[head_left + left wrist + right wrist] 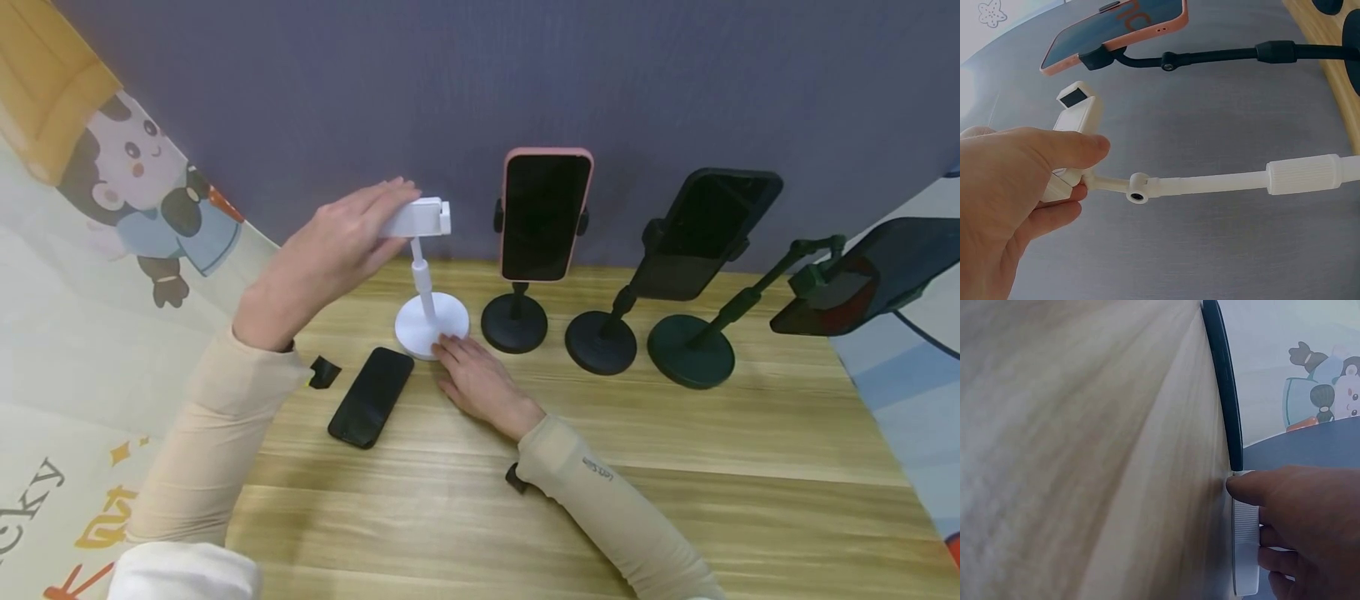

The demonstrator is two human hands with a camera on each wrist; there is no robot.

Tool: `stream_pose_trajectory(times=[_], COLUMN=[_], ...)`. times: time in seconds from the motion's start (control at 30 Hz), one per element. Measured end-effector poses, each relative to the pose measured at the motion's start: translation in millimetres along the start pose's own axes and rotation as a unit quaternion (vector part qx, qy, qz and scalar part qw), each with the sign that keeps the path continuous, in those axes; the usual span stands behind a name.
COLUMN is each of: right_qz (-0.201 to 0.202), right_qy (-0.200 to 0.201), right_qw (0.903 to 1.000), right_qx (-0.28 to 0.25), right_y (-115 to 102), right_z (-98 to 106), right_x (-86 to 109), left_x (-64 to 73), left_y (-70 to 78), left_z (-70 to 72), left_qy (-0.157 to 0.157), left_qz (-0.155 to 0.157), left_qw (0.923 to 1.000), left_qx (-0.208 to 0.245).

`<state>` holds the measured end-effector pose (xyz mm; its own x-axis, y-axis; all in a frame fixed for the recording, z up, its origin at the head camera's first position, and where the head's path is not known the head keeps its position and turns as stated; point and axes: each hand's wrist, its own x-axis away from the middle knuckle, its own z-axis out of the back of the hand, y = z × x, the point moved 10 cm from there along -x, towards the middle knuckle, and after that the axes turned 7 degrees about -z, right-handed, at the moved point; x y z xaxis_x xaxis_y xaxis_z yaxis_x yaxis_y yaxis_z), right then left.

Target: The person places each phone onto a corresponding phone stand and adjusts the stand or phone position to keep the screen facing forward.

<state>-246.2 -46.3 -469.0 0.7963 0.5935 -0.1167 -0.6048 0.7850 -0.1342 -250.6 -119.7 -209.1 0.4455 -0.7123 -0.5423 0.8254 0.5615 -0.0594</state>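
A white phone stand (422, 279) stands upright on its round base (411, 321), its clamp head (423, 217) at the top of the pole. My left hand (330, 250) grips that clamp head, thumb across one face and fingers behind it in the left wrist view. Down at the base, my right hand (483, 383) holds the front rim. The right wrist view has its thumb (1250, 487) against the ribbed edge and the other fingers over the top. Close in front of the base, a black phone (371, 398) lies flat on the table.
To the right stand a black stand with a pink-cased phone (547, 215), another black stand with a dark phone (705, 233), and a dark green stand (692, 354) carrying a tilted phone. Small black pieces (325, 372) lie on the wooden table (420, 517). A grey panel (465, 83) rises behind.
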Motion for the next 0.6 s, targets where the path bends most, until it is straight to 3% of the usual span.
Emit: stream_pose_trajectory(times=[0.33, 0.6], right_qz=[0.001, -0.001], right_qy=[0.002, -0.002], right_qw=[1.0, 1.0], right_qx=[-0.001, 0.0], right_y=[0, 1], right_z=[-1, -2], right_x=[-0.2, -0.6], left_x=[4.6, 21.0], left_y=[-2.2, -5.7], left_z=[-0.9, 0.2], left_qy=[0.04, 0.109], left_qz=[0.012, 0.024], left_qw=[0.999, 0.9937], left_qx=[-0.014, -0.006])
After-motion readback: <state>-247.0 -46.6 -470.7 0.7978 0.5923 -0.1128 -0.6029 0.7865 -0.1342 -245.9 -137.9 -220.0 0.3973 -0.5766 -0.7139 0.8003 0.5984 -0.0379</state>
